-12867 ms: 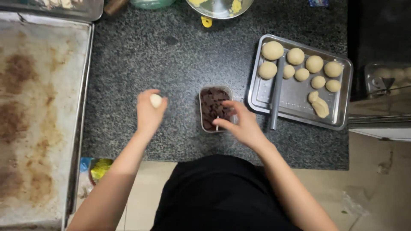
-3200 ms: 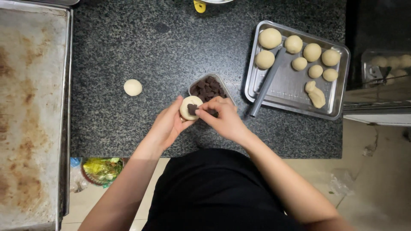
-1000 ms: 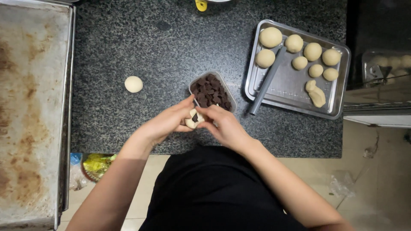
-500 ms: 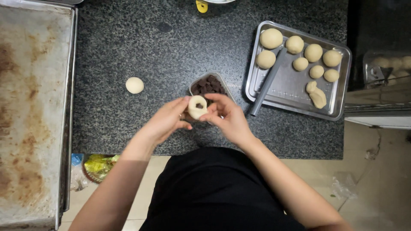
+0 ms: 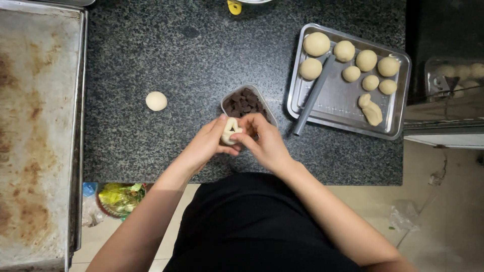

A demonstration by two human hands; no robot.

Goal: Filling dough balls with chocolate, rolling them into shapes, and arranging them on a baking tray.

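Both hands meet over the dark granite counter (image 5: 166, 55), pinching a small pale piece of dough (image 5: 231, 129) between them. My left hand (image 5: 206, 146) cups it from the left and my right hand (image 5: 264, 141) folds its edge from the right. Just behind the hands stands a small clear tub of dark brown chocolate pieces (image 5: 244, 102). A finished dough ball (image 5: 156, 100) lies alone on the counter to the left.
A metal tray (image 5: 333, 103) at the right holds several dough balls and a grey scraper handle (image 5: 313, 95). A large stained baking sheet (image 5: 35, 126) fills the left side. A bin with wrappers (image 5: 118, 199) sits below the counter edge.
The flattened dough disc seen earlier is now being folded shut between both hands. The hands have stayed in front of the chocolate tub.
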